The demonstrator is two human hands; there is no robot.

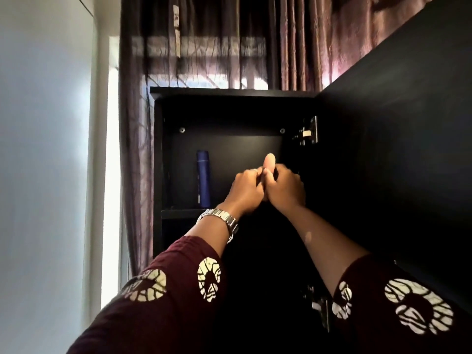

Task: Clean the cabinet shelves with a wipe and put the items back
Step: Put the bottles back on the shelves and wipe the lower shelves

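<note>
Meeting before the top shelf (178, 213), the left hand (246, 190) and right hand (286, 189) touch, the fingers of both curled round a pale object (270, 160) whose rounded tip sticks up between them; what it is cannot be told; a watch (222, 221) sits on the left wrist. A blue bottle (203, 180) stands upright at the shelf's left end, apart from the hands; the dark cabinet (229, 93) has its door (396, 123) open at the right on a hinge (307, 132); a curtain (204, 47) hangs behind.
</note>
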